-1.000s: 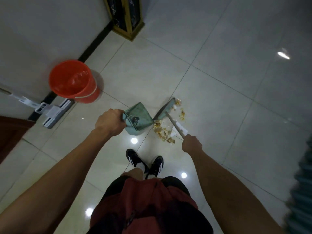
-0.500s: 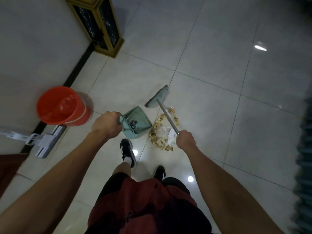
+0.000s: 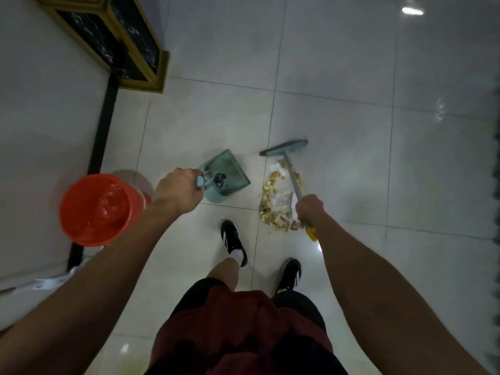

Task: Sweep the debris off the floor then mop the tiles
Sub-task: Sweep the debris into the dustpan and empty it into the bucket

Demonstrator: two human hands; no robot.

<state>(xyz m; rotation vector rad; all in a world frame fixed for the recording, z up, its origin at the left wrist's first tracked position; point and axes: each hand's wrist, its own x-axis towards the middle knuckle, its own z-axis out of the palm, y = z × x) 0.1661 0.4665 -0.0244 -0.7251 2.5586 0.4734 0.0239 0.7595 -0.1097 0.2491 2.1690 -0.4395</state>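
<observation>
Broom head lifted back to 12 o'clock of debris; right hand clenching shaft, left hand grasping dustpan. Probably readying another sweep; mopping pending.

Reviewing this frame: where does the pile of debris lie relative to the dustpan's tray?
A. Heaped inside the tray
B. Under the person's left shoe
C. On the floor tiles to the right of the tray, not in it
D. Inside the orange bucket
C. The debris lies on the tiles beside the broom held by the right hand, while the dustpan, gripped by the left hand, sits to its left with none of the pile in its tray.
</observation>
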